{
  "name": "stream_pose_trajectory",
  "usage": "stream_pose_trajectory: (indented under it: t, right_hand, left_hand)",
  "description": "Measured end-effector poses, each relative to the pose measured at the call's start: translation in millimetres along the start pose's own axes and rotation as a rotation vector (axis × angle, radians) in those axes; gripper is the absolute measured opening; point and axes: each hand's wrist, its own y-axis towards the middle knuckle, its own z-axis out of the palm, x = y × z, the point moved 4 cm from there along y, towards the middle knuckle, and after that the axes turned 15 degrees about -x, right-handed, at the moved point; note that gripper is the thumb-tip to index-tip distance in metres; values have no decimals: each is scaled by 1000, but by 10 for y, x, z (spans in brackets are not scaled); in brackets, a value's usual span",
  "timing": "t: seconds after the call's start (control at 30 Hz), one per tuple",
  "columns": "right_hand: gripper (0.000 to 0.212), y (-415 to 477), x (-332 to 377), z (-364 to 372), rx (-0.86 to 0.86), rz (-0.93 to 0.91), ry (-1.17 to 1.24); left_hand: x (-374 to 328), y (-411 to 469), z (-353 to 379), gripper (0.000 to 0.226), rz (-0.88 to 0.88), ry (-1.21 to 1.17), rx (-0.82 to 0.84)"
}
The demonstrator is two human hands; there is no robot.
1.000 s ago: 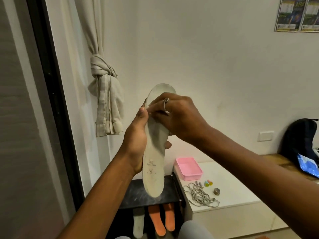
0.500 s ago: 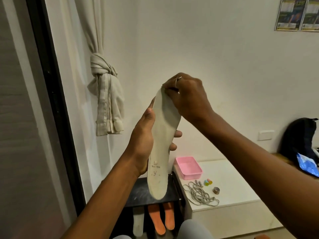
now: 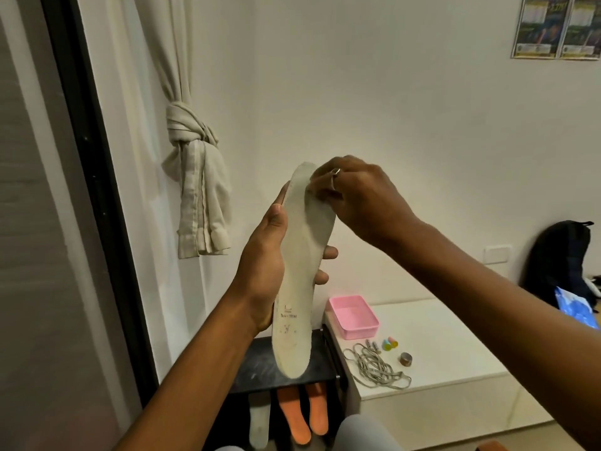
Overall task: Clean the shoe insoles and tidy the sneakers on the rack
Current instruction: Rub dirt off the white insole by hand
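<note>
Now left hand [image 3: 263,265] grips upright insole [image 3: 302,288]; right hand [image 3: 357,196] pinches toe.

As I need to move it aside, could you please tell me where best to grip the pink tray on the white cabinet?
Probably pinch the pink tray by its right wall from above, thumb inside: it is open-topped with thin upright walls, and bare white cabinet lies on that side.
</note>
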Motion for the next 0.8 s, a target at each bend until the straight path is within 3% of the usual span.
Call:
stream_pose_trajectory:
  t: [0.17, 0.37, 0.57, 0.73, 0.8]
  right_hand:
    - [24, -299, 389, -53, 284, -297, 167]
    - [20, -48, -24, -100, 81, -210, 106]
    - [23, -382, 463, -89, 317, -447, 240]
    - [21, -66, -15, -78, 107, -277, 137]
    - [19, -101, 55, -61, 101, -278, 145]
  left_hand:
    - [-4, 11, -12, 46, -34, -56, -32]
    - [-21, -17, 17, 47, -31, -30, -1]
    - [-3, 11, -20, 49, -82, -82, -43]
    - [-22, 2, -4, 50, -63, -63, 6]
    - [-13, -2, -14, 48, -72, -70, 2]
